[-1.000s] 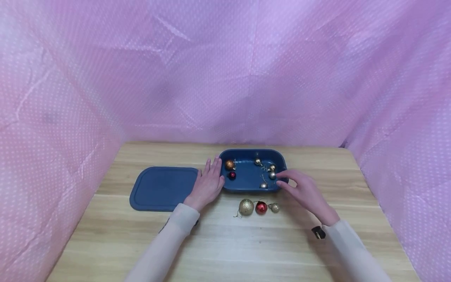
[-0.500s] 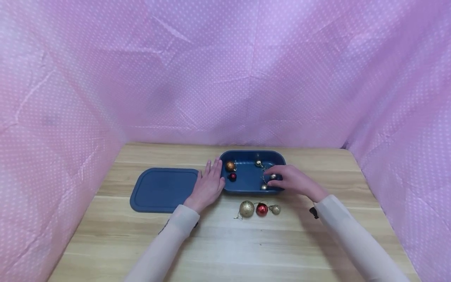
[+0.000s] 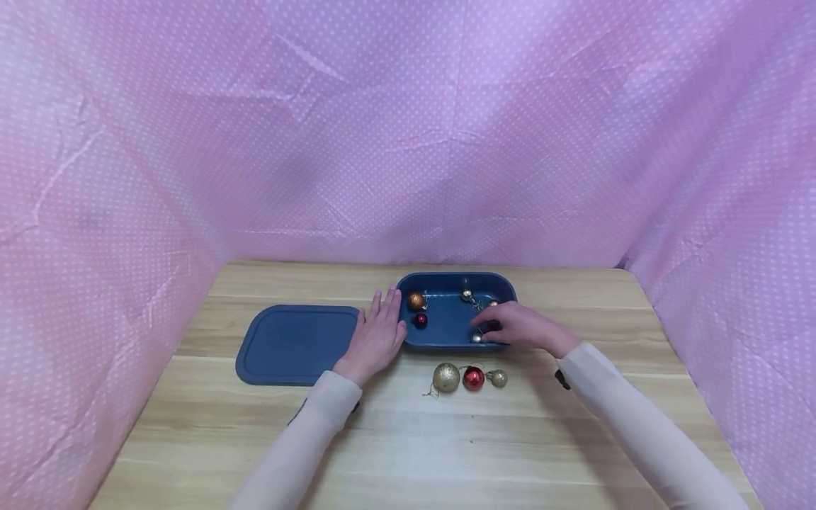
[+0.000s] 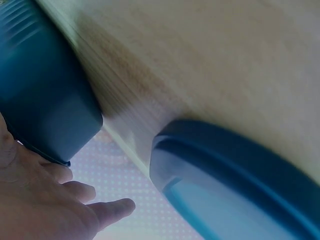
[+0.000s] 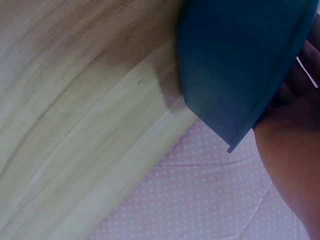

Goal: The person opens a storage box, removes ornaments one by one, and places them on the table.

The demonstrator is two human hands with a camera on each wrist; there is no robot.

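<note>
In the head view a dark blue box [image 3: 446, 346] stands on the table with small Christmas baubles inside. My left hand [image 3: 375, 340] lies along its left wall, fingers straight against the rim. My right hand [image 3: 525, 329] reaches over the right side into the box. Its thumb and forefinger are spread, the thumb tip right at a small gold bauble [image 3: 477, 338] near the front wall. Another gold bauble [image 3: 467, 294] is by the back wall, a third gold one [image 3: 494, 304] partly behind the hand. An orange bauble [image 3: 416, 301] and a dark red one [image 3: 421, 320] sit at the left.
A flat blue lid [image 3: 296, 345] lies left of the box, close to the left hand. In front of the box are a large gold glitter bauble [image 3: 446, 377], a red bauble [image 3: 474, 378] and a small gold one [image 3: 499, 378]. Pink dotted sheeting [image 3: 408, 142] surrounds the table [image 3: 408, 453].
My right hand has moved left and deeper over the box, from its right rim to the small gold bauble near the front wall. My left hand has stayed in place.
</note>
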